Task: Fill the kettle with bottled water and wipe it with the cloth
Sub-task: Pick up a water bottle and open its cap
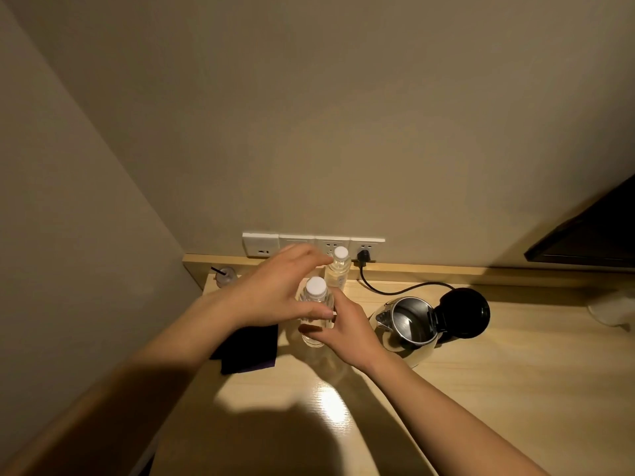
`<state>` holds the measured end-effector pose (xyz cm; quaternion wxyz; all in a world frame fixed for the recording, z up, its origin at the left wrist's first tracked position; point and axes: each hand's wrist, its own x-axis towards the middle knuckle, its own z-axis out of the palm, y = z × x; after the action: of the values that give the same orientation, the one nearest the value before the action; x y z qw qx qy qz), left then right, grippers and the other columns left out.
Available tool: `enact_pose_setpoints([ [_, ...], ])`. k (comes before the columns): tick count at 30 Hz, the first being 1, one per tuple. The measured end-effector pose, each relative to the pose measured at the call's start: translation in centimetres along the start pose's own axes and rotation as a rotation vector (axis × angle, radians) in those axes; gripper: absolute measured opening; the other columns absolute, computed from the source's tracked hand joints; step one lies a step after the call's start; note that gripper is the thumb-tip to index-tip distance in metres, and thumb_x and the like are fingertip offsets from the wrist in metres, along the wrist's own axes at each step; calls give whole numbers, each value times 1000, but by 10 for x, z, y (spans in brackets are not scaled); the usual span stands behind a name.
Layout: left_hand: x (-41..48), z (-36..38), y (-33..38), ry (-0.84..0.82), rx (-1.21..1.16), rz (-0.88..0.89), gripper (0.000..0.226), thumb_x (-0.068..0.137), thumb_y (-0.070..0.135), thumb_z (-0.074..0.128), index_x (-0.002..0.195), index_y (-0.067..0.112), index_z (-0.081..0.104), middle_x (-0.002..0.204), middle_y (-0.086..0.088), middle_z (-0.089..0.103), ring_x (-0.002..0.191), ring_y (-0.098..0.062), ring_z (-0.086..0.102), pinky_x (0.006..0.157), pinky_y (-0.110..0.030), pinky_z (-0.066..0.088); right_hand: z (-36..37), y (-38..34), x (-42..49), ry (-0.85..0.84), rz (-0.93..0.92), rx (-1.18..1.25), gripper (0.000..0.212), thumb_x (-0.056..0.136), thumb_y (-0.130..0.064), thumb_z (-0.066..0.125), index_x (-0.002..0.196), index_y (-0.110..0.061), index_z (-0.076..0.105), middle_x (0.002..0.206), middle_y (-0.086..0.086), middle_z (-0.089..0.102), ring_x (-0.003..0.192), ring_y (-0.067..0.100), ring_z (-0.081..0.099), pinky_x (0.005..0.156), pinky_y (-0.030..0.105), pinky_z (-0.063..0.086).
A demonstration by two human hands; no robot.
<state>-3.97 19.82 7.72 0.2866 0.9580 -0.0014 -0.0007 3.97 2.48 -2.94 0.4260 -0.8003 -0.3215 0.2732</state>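
A clear water bottle (314,305) with a white cap stands on the wooden desk between my hands. My right hand (345,329) grips its body from the right. My left hand (275,290) curves around its upper part from the left, fingers apart near the cap. A second capped bottle (338,271) stands behind it by the wall. The steel kettle (410,322) sits to the right with its black lid (465,312) flipped open, inside looking empty. A dark folded cloth (251,352) lies on the desk under my left wrist.
A row of wall sockets (312,243) runs behind the bottles; a black plug and cord (388,288) lead toward the kettle. A small clear cup with a black straw (225,276) stands at the back left. A dark screen edge (591,231) hangs at the right.
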Motion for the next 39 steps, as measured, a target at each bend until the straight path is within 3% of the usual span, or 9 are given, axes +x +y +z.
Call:
enact_pose_setpoints([
  [2,-1,-8,-5,-51,-60,117,58,91,36,75,145,24,57,144,6,55,134,-9,47,113,-30,38,-3,-2,0,5,-13,4,69,74,-46,86,133,-31,53,121,-11,70,109,7,66,95,41,55],
  [4,2,-10,-8,-72,-63,148,42,94,21,74,135,25,68,130,7,64,121,-10,55,103,-34,47,-5,-5,0,2,-29,4,72,76,-48,85,138,-31,51,123,-11,69,110,6,65,95,37,55],
  [7,5,-5,-6,-18,-88,77,38,94,21,74,131,23,70,109,7,61,100,-5,54,88,-33,49,-6,-7,1,0,-27,10,71,75,-51,83,136,-33,52,121,-11,70,108,7,66,93,39,56],
  [11,1,10,-8,128,-246,14,37,93,17,74,130,21,71,102,6,56,90,-4,54,79,-17,43,-5,-7,1,25,-20,25,69,73,-53,81,132,-32,53,117,-9,71,106,8,67,93,43,56],
  [18,-30,49,-40,536,-908,-421,29,86,-1,78,110,16,71,88,0,78,85,-11,74,85,-29,60,-6,-2,2,23,-11,19,69,76,-48,85,134,-30,54,121,-12,70,109,6,65,96,39,55],
  [25,-50,128,-106,542,-827,-734,31,86,2,79,107,13,59,100,-7,72,92,-17,72,73,-19,54,-2,0,2,37,14,26,62,79,-40,87,130,-41,52,119,-24,67,111,-10,60,91,11,46],
  [30,-53,176,-155,474,-720,-831,48,85,-1,78,126,15,58,107,-4,65,104,-27,67,82,-25,51,4,8,2,68,34,48,65,78,-39,89,134,-33,57,120,-21,69,112,-7,62,93,17,49],
  [35,-65,212,-182,439,-355,-844,47,88,13,78,133,15,62,116,-9,64,102,-12,51,90,-30,42,9,13,2,99,53,61,62,76,-35,91,129,-32,59,116,-18,72,109,-1,66,93,19,52],
  [39,-72,223,-183,492,-265,-782,43,86,8,78,127,5,67,116,-19,66,116,-36,59,93,-42,47,8,12,2,113,34,53,59,75,-36,92,125,-32,61,112,-18,73,106,0,66,88,13,48],
])
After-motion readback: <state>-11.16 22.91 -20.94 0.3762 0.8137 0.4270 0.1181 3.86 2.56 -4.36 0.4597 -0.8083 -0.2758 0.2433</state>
